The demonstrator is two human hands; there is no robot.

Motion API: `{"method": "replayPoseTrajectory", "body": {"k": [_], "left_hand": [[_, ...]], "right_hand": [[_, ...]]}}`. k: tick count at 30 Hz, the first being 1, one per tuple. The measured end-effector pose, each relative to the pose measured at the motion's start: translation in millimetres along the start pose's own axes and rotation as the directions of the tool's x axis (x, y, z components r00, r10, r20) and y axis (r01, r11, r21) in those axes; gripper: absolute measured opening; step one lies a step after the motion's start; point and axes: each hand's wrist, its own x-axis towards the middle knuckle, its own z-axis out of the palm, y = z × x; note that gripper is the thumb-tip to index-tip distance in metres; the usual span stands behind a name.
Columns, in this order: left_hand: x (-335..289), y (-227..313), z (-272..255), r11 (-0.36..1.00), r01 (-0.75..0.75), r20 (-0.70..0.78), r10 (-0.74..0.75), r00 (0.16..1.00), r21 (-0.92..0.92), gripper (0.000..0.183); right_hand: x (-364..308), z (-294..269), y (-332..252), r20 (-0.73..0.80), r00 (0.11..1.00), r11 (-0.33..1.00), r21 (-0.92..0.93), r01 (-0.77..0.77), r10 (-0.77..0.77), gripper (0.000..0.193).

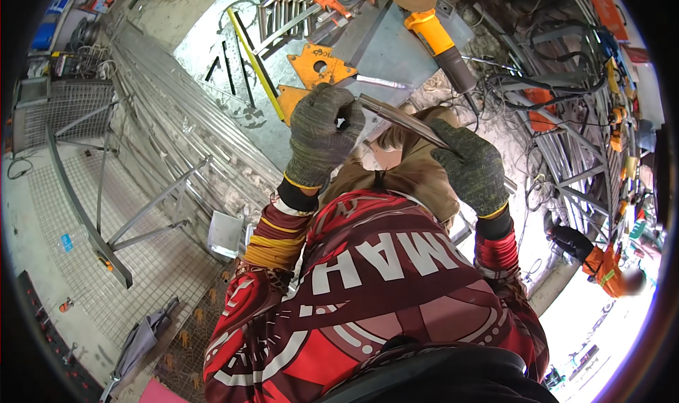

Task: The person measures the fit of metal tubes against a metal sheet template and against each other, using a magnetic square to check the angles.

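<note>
My right hand [472,166], in a dark grey knit glove, is closed round a slim metal bar [404,121] that slants up and left from it. The bar's far end comes close to the fingers of my left hand [320,137], gloved alike. Those fingers are curled with the thumb bent in; what they hold, if anything, is hidden. Just beyond the left hand, orange magnetic welding squares [318,66] lie on the metal work table [205,38]. A thin silvery rod [382,82] lies beside them. An angle grinder [440,45] with a yellow body rests at the table's right.
A yellow straight bar [253,63], short dark strips and orange clamps [331,4] lie on the table. Long metal tubes [166,113] run along its left. Wire mesh [78,212] covers the left floor. Steel frames and cables crowd the right, where another person in orange [607,270] is visible.
</note>
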Motion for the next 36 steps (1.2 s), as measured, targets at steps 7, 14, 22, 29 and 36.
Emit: {"method": "replayPoseTrajectory", "body": {"k": [7,14,22,29,36], "left_hand": [[-1,-24,-33,0.793,0.399,-0.055,-0.474,0.879,-0.461,0.012],[-31,-113,-135,0.769,0.639,-0.329,-0.598,0.731,0.022,0.014],[-14,-43,-62,0.844,0.358,0.122,-0.338,0.933,-0.400,0.047],[-5,-8,-22,0.868,0.296,0.322,-0.170,0.931,-0.398,0.025],[-1,-6,-26,0.847,0.367,0.416,-0.197,0.888,-0.384,0.024]], "right_hand": [[9,-10,-17,0.009,0.999,0.997,0.069,-0.040,0.039,0.044],[15,-16,-18,0.087,0.994,0.991,0.115,-0.073,0.063,0.047],[17,-13,-22,0.123,0.991,0.991,0.122,-0.060,0.045,0.047],[12,-16,-25,0.054,0.998,0.995,0.100,0.028,-0.034,0.047],[4,-15,-18,0.074,0.997,0.999,0.050,-0.012,0.008,0.037]]}}
